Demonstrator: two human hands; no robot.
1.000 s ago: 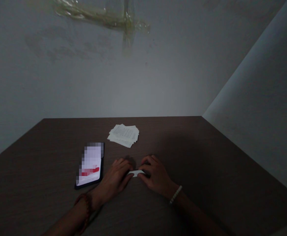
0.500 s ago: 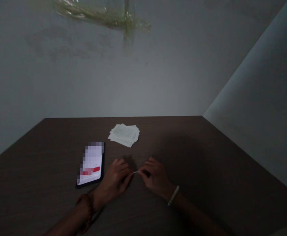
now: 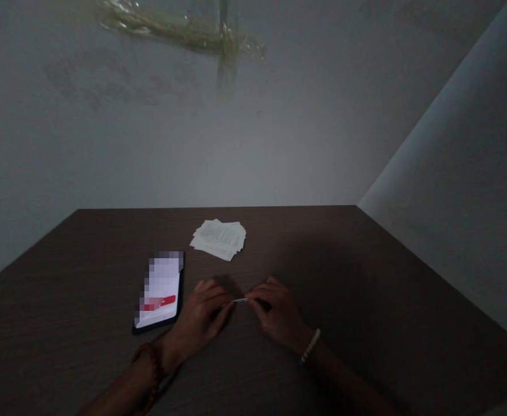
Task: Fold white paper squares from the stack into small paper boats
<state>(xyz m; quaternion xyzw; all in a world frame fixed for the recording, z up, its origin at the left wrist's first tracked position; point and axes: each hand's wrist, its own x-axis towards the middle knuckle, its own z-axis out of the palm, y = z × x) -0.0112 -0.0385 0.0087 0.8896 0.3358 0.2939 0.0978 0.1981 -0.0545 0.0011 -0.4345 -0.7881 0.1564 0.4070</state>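
Observation:
Between my two hands runs a thin white strip of paper (image 3: 240, 300), seen nearly edge-on. My left hand (image 3: 201, 312) pinches its left end between thumb and fingers; a dark red beaded bracelet circles that wrist. The other end is pinched by my right hand (image 3: 277, 309), which has a pale beaded bracelet on its wrist. Both hands are low over the dark wooden table (image 3: 244, 370). Most of the strip is hidden by the fingers.
A phone (image 3: 160, 292) with a lit, partly blurred screen lies just left of my left hand. Beyond the hands, a loose pile of printed paper slips (image 3: 219, 238) rests on the table. A pale wall (image 3: 253, 144) rises behind the table, with shiny tape on it.
My hands have moved very slightly apart, and a little more of the paper strip shows between them. The phone and the pile of slips stay in place on the table.

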